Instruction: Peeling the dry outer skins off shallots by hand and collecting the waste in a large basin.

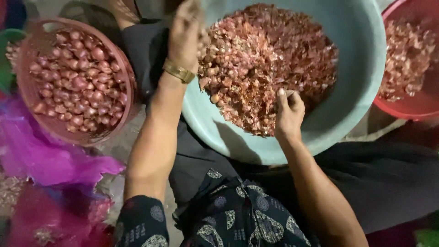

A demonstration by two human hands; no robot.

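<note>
Big teal basin (356,68) centre frame, tilted toward the lap, holding a heap of shallots and skins (270,59) piled against its left and middle, right inner wall bare. Pink basket (124,73) at far left, well apart from the basin, full of peeled shallots (75,77). Red tub (411,107) at top right, just beside the basin rim, with more skins (404,55) inside. Magenta cloth (41,155) bunched below the basket. Dark patterned garment (238,219) across the bottom. Right hand (289,114) down at the near edge of the heap, fingers curled in, thumb up, touching the skins; can't tell what, if anything, is gripped. Left hand (185,34) raised over the heap's upper left edge near the rim, blurred, fingers loosely bent, grip unclear. Gold bangle (179,72) on the left wrist.
</note>
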